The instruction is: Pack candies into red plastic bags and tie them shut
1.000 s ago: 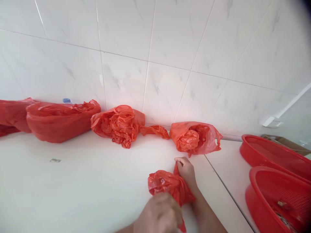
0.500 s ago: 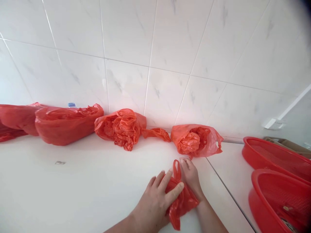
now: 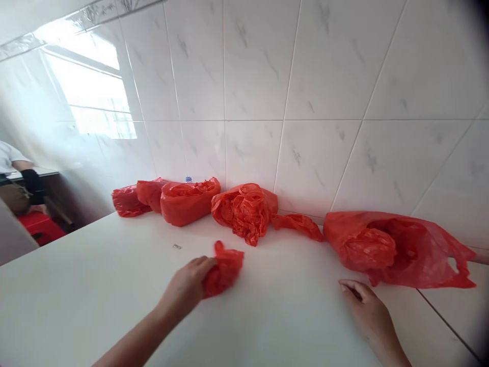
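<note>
My left hand point(image 3: 193, 283) is closed around a small crumpled red plastic bag point(image 3: 228, 267) over the white table; a loop of the bag sticks up above my fingers. The bag is slightly blurred. My right hand point(image 3: 367, 311) rests low over the table on the right, its fingers curled in and nothing visible in them. Just beyond it lies a large open red plastic bag point(image 3: 367, 244) stuffed with more crumpled red plastic, one handle spread out to the right.
Along the tiled wall stand a bunched red bag point(image 3: 244, 209), a twisted red bag strip point(image 3: 300, 224) and several full red bags point(image 3: 189, 206). A blue bottle cap point(image 3: 188, 179) shows behind them. A small scrap point(image 3: 177, 246) lies on the table point(image 3: 95, 300). At far left is another person point(image 3: 15, 158).
My left hand has carried the small red bag leftward, away from my right hand, which has let go of it. The view has swung left; the red baskets are out of sight.
</note>
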Motion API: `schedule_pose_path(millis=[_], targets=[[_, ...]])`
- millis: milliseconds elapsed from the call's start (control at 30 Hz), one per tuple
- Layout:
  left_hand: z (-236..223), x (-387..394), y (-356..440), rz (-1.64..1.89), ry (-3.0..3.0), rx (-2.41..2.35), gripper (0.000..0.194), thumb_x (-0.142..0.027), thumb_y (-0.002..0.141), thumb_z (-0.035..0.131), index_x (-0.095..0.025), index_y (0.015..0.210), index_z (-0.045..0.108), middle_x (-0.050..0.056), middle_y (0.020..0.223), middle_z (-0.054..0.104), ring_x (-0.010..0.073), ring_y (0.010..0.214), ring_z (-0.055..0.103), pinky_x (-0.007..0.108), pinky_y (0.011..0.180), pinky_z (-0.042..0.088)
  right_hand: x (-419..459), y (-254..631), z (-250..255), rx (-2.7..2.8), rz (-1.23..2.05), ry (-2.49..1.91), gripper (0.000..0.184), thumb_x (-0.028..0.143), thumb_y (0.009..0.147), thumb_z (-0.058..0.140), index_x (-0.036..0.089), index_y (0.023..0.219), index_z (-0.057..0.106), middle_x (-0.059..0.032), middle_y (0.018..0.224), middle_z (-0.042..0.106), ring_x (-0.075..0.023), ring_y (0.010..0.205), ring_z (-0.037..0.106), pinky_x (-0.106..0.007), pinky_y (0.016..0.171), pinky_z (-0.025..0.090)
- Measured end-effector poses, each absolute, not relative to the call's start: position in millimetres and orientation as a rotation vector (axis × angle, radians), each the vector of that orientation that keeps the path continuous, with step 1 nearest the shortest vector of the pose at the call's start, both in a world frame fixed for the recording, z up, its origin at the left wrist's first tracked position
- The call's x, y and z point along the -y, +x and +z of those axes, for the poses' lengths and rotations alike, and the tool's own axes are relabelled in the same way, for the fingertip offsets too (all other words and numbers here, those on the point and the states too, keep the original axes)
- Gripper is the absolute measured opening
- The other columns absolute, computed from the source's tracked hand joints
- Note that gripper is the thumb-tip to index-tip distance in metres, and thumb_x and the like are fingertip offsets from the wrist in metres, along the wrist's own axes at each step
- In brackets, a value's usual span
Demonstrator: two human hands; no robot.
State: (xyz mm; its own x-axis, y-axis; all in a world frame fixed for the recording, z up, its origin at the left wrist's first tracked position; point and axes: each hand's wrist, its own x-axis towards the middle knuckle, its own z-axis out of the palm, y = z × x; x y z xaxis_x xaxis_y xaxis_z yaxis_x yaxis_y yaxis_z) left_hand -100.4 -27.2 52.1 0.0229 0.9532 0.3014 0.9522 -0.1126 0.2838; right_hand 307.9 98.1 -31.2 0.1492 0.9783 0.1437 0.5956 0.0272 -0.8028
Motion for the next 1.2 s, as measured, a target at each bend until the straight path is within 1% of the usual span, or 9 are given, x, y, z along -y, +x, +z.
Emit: schedule_pose_path(millis=[133, 233, 300, 533, 733, 833, 967, 1100, 1200], targets=[[45, 31, -162, 0.577, 1.984, -2.649, 0.037, -0.017, 0.083, 0.042, -0.021, 0.118, 0.052, 0.01, 0.113, 0.061, 0.0275, 0.099, 0.059, 0.037, 0.076, 0.047, -95, 301, -29, 1.602, 0.571, -1.623, 0.033, 0.044, 0.075, 0.045, 0.021, 0.092, 0.062, -0.0062, 0.105, 0.064, -0.0233, 0.098, 0.059, -0.036, 0.088, 0.044], [29, 26, -173, 0.527, 2.117, -2.837, 0.047, -0.029, 0.085, 0.046, -0.016, 0.129, 0.046, 0.019, 0.132, 0.049, 0.0399, 0.124, 0.042, 0.056, 0.091, 0.04, -91, 297, -25, 1.633, 0.54, -1.603, 0.03, 0.041, 0.077, 0.043, 0.021, 0.091, 0.062, -0.0053, 0.103, 0.063, -0.0219, 0.096, 0.059, -0.035, 0.087, 0.044], [19, 20, -162, 0.58, 2.326, -2.814, 0.045, -0.03, 0.086, 0.045, -0.016, 0.129, 0.048, 0.021, 0.141, 0.04, 0.0416, 0.133, 0.031, 0.064, 0.098, 0.03, -89, 295, -23, 1.637, 0.538, -1.602, 0.027, 0.039, 0.078, 0.043, 0.022, 0.09, 0.061, -0.0047, 0.102, 0.063, -0.0213, 0.096, 0.059, -0.034, 0.086, 0.044], [34, -44, -64, 0.573, 2.92, -1.886, 0.045, -0.021, 0.085, 0.053, -0.023, 0.13, 0.047, 0.012, 0.15, 0.03, 0.0303, 0.138, 0.028, 0.047, 0.104, 0.037, -90, 292, -21, 1.625, 0.526, -1.574, 0.022, 0.033, 0.078, 0.044, 0.022, 0.086, 0.062, -0.0042, 0.099, 0.063, -0.0207, 0.094, 0.058, -0.034, 0.085, 0.043], [67, -138, 18, 0.501, 3.034, -1.664, 0.027, -0.016, 0.082, 0.057, -0.02, 0.108, 0.062, 0.01, 0.153, 0.027, 0.0316, 0.141, 0.018, 0.054, 0.11, 0.022, -92, 292, -21, 1.551, 0.539, -1.556, 0.02, 0.031, 0.08, 0.044, 0.022, 0.084, 0.062, -0.0023, 0.094, 0.064, -0.0188, 0.087, 0.059, -0.032, 0.081, 0.044], [69, -170, 38, 0.488, 2.985, -1.724, 0.018, -0.018, 0.084, 0.058, -0.016, 0.101, 0.065, 0.015, 0.146, 0.039, 0.0347, 0.136, 0.029, 0.059, 0.106, 0.026, -91, 292, -19, 1.519, 0.545, -1.537, 0.02, 0.029, 0.08, 0.044, 0.022, 0.085, 0.063, -0.0022, 0.092, 0.065, -0.0187, 0.085, 0.059, -0.031, 0.079, 0.044], [59, -167, 54, 0.448, 2.918, -1.728, 0.023, -0.03, 0.088, 0.058, -0.015, 0.105, 0.061, 0.008, 0.113, 0.062, 0.024, 0.107, 0.057, 0.05, 0.095, 0.042, -86, 290, -12, 1.51, 0.569, -1.482, 0.02, 0.034, 0.081, 0.047, 0.022, 0.08, 0.063, -0.0027, 0.086, 0.065, -0.0199, 0.079, 0.059, -0.032, 0.074, 0.044], [41, -114, 79, 0.452, 2.943, -1.5, 0.012, -0.013, 0.084, 0.056, -0.016, 0.09, 0.066, 0.009, 0.095, 0.067, 0.025, 0.099, 0.058, 0.051, 0.096, 0.037, -81, 279, -4, 1.516, 0.637, -1.375, 0.031, 0.047, 0.085, 0.045, 0.021, 0.082, 0.062, -0.0036, 0.078, 0.064, -0.0196, 0.069, 0.057, -0.031, 0.068, 0.044], [28, -61, 98, 0.432, 2.961, -1.265, 0.013, -0.013, 0.081, 0.057, -0.02, 0.089, 0.065, 0.005, 0.091, 0.066, 0.0207, 0.093, 0.059, 0.038, 0.088, 0.044, -80, 268, -1, 1.482, 0.742, -1.31, 0.037, 0.047, 0.087, 0.042, 0.019, 0.104, 0.06, -0.0055, 0.086, 0.066, -0.02, 0.071, 0.06, -0.032, 0.07, 0.047]])
